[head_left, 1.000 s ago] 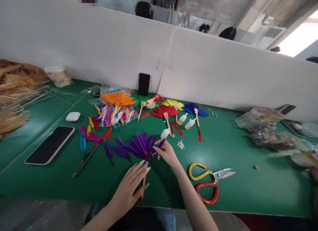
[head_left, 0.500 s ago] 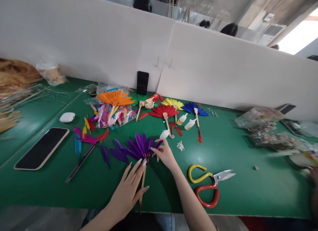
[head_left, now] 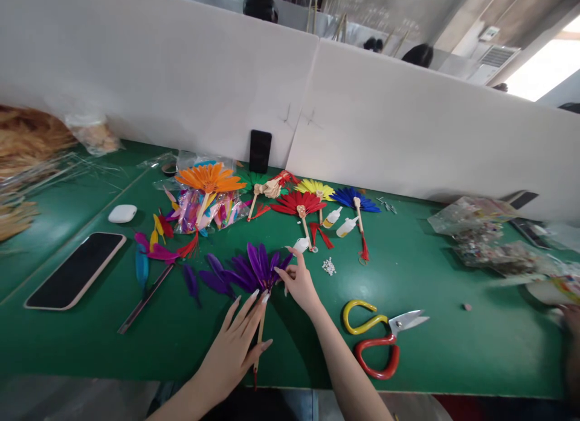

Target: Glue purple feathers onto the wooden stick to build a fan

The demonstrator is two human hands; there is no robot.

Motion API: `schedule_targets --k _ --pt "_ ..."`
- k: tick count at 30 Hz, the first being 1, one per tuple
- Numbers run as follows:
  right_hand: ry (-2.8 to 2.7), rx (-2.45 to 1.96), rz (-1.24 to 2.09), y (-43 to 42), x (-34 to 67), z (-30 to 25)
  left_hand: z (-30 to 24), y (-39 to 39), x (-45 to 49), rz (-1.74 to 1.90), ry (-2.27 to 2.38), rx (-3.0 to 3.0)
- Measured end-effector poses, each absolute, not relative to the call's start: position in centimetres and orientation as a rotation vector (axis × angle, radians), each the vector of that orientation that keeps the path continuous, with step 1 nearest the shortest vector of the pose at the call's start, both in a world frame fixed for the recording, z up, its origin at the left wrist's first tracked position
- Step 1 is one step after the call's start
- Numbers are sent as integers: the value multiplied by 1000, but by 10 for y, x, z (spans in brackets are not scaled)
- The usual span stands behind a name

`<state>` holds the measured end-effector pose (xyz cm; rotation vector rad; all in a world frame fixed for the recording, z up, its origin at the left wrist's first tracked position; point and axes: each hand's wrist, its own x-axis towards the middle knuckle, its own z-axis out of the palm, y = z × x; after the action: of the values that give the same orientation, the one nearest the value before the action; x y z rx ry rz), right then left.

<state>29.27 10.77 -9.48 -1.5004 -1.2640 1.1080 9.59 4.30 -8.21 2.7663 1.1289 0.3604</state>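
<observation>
A purple feather fan (head_left: 257, 265) lies in front of me, its light wooden handle (head_left: 261, 329) pointing towards the table's front edge. My left hand (head_left: 231, 342) rests flat over it with straight fingers; the fingertips touch the fan's base and the thumb crosses the handle. At the fan's right side, my right hand (head_left: 299, 287) pinches a purple feather (head_left: 284, 262) between thumb and index finger. Loose purple feathers (head_left: 216, 281) lie left of the fan. Beyond the right hand are a small white glue bottle (head_left: 301, 246) and a pile of white beads (head_left: 328, 266).
Scissors (head_left: 393, 324) lie at the right. Red (head_left: 299, 205), blue (head_left: 356, 199) and orange fans (head_left: 211, 178) sit farther back. A phone (head_left: 77, 270) and a ruler-like strip (head_left: 145, 299) are left. White partition (head_left: 385, 119) stands behind; bagged beads (head_left: 489, 240) lie right.
My right index finger and the purple feather have shifted very slightly at the fan's right side. My left hand and the fan stay in place.
</observation>
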Motion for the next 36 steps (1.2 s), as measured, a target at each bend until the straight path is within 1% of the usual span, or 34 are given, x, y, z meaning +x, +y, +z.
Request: schedule_targets --k 8,15,20,32,36 --pt "-1368 -1436 1087 109 291 -96 -84 42 95 393 1103 2726" --pt "-1498 -1555 937 108 287 -92 -83 44 96 394 1094 2734" --pt "-1530 -1600 889 107 285 -90 -83 43 96 388 1100 2735" --pt "-1487 -1570 946 101 286 -79 -83 42 95 412 1107 2631" --pt "-1470 -1566 925 96 290 -76 -83 41 93 534 1228 2427"
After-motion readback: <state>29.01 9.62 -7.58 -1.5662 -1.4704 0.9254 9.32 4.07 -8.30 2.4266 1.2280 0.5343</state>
